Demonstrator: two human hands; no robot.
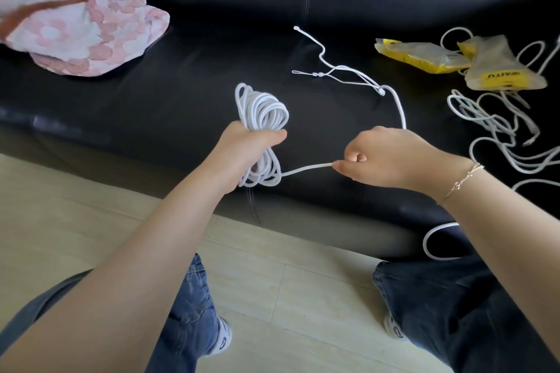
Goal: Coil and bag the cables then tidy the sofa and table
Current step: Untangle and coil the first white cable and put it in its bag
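The loose cables point(500, 130) (tangled) and pink cloth point(75, 18) run off the frame's edges.

There are 2 hands: the left hand point(253, 142) and the right hand point(385, 157). There is 1 coiled white cable point(262, 112), and 1 thin white cord point(333, 66) lies on the 1 black sofa point(181, 94). A tangle of loose white cables point(497, 130) lies at the right; how many are in it cannot be told. There are 2 yellow-and-clear plastic bags point(424, 56), 1 pink floral cushion point(78, 24), 1 bracelet point(463, 180), 2 jeans legs point(188, 297) and 2 shoes point(222, 339).
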